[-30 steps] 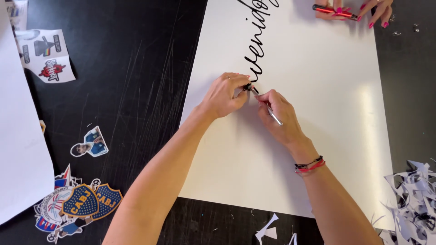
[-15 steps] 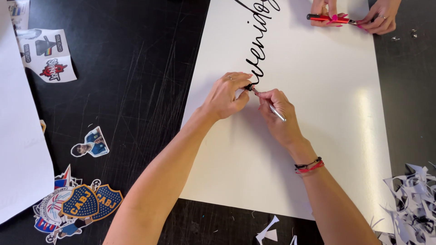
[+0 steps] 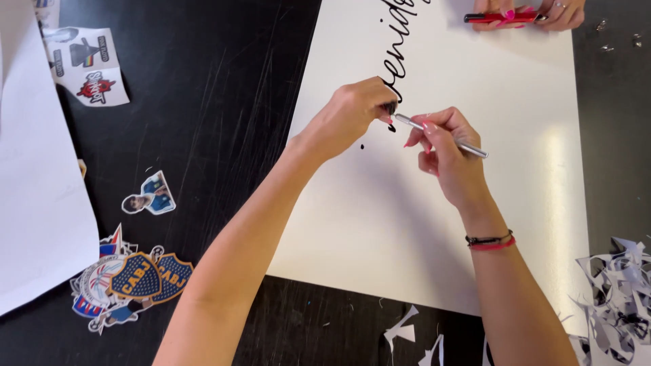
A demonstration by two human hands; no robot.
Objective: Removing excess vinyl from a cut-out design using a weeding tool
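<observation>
A large white board (image 3: 475, 224) with black cursive lettering (image 3: 400, 41) lies on a black table (image 3: 224, 122). My left hand (image 3: 349, 115) pinches a small black piece of the lettering at the board's left part. My right hand (image 3: 447, 156) grips a thin silver craft knife (image 3: 441, 135), its tip pointed at the spot where my left fingers pinch. Both hands are close together above the lowest letter. A dark and red bracelet sits on my right wrist.
Another person's hands (image 3: 542, 10) hold a red pen (image 3: 502, 17) at the board's top edge. Cut-out stickers (image 3: 132, 285) and a small figure sticker (image 3: 150, 195) lie left, beside white sheets (image 3: 34, 203). Paper scraps (image 3: 617, 298) pile at the right.
My left hand has shifted slightly along the lettering, still pinching. My right hand has tilted the knife lower. The other person's hands moved a little further up at the top.
</observation>
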